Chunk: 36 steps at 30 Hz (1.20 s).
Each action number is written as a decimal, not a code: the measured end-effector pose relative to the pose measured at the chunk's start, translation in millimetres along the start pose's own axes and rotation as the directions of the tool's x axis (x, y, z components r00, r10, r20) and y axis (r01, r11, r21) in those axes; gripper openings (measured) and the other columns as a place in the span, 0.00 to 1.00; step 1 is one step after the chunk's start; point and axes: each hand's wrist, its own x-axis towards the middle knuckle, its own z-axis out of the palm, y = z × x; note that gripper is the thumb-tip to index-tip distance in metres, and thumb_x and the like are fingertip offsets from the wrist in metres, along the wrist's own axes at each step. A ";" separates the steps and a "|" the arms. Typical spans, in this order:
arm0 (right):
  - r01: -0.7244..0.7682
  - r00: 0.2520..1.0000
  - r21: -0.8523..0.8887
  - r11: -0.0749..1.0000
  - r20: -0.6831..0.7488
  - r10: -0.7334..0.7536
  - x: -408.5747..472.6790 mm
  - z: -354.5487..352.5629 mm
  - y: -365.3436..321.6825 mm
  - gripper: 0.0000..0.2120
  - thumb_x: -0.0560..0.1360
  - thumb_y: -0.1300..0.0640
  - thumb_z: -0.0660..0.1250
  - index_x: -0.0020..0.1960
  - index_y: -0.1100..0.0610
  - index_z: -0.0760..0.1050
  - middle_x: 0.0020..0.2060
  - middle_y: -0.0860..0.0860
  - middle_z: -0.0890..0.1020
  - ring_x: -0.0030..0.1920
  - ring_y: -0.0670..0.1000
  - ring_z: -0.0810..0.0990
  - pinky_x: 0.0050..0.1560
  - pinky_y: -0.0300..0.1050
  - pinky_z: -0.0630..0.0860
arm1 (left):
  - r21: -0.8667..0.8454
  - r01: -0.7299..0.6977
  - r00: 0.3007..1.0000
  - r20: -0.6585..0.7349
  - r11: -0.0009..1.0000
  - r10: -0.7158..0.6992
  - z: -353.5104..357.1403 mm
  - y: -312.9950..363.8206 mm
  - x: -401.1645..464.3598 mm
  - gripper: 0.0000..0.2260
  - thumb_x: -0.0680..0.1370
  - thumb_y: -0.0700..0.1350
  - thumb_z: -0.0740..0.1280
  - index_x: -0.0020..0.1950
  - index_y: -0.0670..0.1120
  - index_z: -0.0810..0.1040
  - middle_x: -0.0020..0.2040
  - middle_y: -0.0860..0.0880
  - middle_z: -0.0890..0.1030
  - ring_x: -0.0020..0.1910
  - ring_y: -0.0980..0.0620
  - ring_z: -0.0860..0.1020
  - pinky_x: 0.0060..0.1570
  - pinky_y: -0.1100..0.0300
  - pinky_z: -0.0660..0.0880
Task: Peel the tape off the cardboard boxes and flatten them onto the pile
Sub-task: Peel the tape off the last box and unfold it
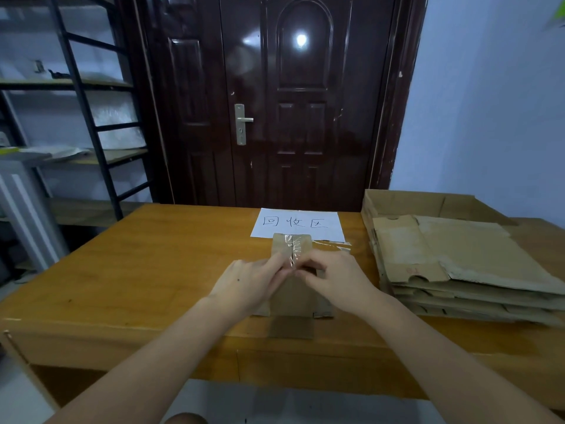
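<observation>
Both hands meet over the middle of a small cardboard box (pixel 292 289) that lies on the wooden table (pixel 146 264) near its front edge. The left hand (pixel 250 286) lies across the box's left side with its fingers stretched toward the centre seam, fingertips pressed at the clear tape (pixel 294 247); whether they pinch the tape or only press it is hard to tell. The right hand (pixel 333 281) has its fingers curled in, thumb and forefinger pinching at the same spot on the seam where the tape begins. The tape runs along the seam away from the hands to the far end of the box, crinkled and shiny, and a loose strip (pixel 331 245) of it trails off to the right onto the table. One flap of the box hangs over the table's front edge. Just beyond the box lies a white sheet of paper (pixel 298 223) with handwritten characters — the box's far end overlaps its lower edge. To the right, well apart from the hands, sits the pile of flattened boxes (pixel 464 270), stacked several deep. Behind the table stands a dark brown door (pixel 275 96), and a black metal shelf (pixel 79 96) stands at the left.
</observation>
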 end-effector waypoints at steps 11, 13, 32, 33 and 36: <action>0.012 0.982 -0.145 0.989 0.190 0.016 -3.7 -6.3 6.1 0.22 0.78 0.49 0.72 0.71 0.44 0.74 0.71 0.39 0.74 0.73 0.38 0.66 0.74 0.39 0.60 | -0.097 0.059 0.969 0.243 0.994 -0.034 -11.0 -4.9 -11.4 0.09 0.83 0.56 0.64 0.58 0.53 0.74 0.59 0.58 0.82 0.37 0.58 0.78 0.33 0.64 0.74; 0.019 0.987 -0.181 0.983 0.158 0.010 -4.7 -5.1 5.0 0.21 0.79 0.51 0.71 0.71 0.46 0.74 0.70 0.40 0.75 0.73 0.39 0.66 0.75 0.39 0.60 | -0.101 0.115 0.942 0.325 0.988 -0.077 -14.5 -1.6 -13.3 0.13 0.81 0.58 0.64 0.63 0.54 0.73 0.67 0.56 0.79 0.50 0.56 0.81 0.46 0.59 0.80; -0.056 0.972 -0.222 0.973 0.212 0.104 20.2 -6.0 -11.3 0.25 0.78 0.33 0.60 0.71 0.41 0.73 0.72 0.41 0.72 0.73 0.46 0.64 0.73 0.51 0.66 | 0.103 0.197 0.829 0.514 0.975 -0.221 -32.4 -11.6 -2.4 0.28 0.79 0.65 0.63 0.77 0.57 0.68 0.79 0.55 0.65 0.81 0.51 0.55 0.79 0.52 0.48; -0.081 0.947 -0.261 0.962 0.280 0.156 22.6 -8.3 -8.0 0.30 0.77 0.29 0.58 0.74 0.41 0.70 0.77 0.42 0.66 0.77 0.47 0.60 0.76 0.53 0.62 | 0.127 0.186 0.821 0.524 0.974 -0.225 -35.3 -19.8 -2.1 0.28 0.79 0.64 0.65 0.78 0.59 0.66 0.81 0.54 0.61 0.81 0.50 0.54 0.79 0.51 0.49; -0.128 0.907 -0.300 0.945 0.350 0.234 26.2 -7.9 -4.5 0.40 0.71 0.20 0.52 0.77 0.38 0.63 0.75 0.41 0.64 0.73 0.48 0.66 0.71 0.54 0.67 | 0.300 0.171 0.818 0.488 0.938 -0.305 -36.9 -37.0 3.1 0.26 0.80 0.59 0.66 0.77 0.62 0.65 0.77 0.50 0.64 0.75 0.46 0.63 0.73 0.50 0.61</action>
